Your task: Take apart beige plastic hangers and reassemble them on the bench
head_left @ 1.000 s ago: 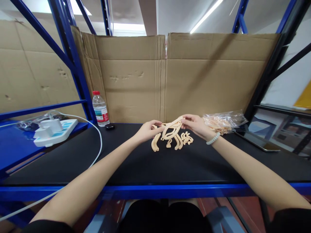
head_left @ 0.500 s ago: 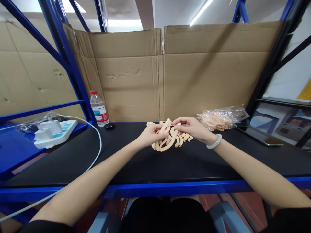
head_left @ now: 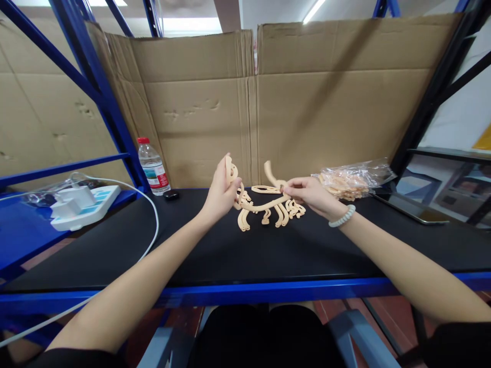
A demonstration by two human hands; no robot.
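Note:
My left hand (head_left: pixel 219 193) is closed round one end of a long curved wooden puzzle piece (head_left: pixel 258 206), holding that end upright. At the piece's other end my right hand (head_left: pixel 310 196) pinches it, a white bead bracelet on the wrist. Both hands hover just above a small pile of loose curved wooden pieces (head_left: pixel 282 213) that lies on the black shelf mat (head_left: pixel 245 255). The long piece spans between my two hands above the pile.
A clear bag of more wooden pieces (head_left: pixel 351 181) lies right of my right hand, a tablet (head_left: pixel 412 207) beyond it. A water bottle (head_left: pixel 152 166) and small black object (head_left: pixel 171 194) stand at back left. A white power strip (head_left: pixel 79 207) with a cable sits on the left. Cardboard (head_left: pixel 268 107) walls the back.
My hands have drawn apart and lifted. The long curved piece was turned from lying bunched over the pile to stretched between both hands, its left end raised upright.

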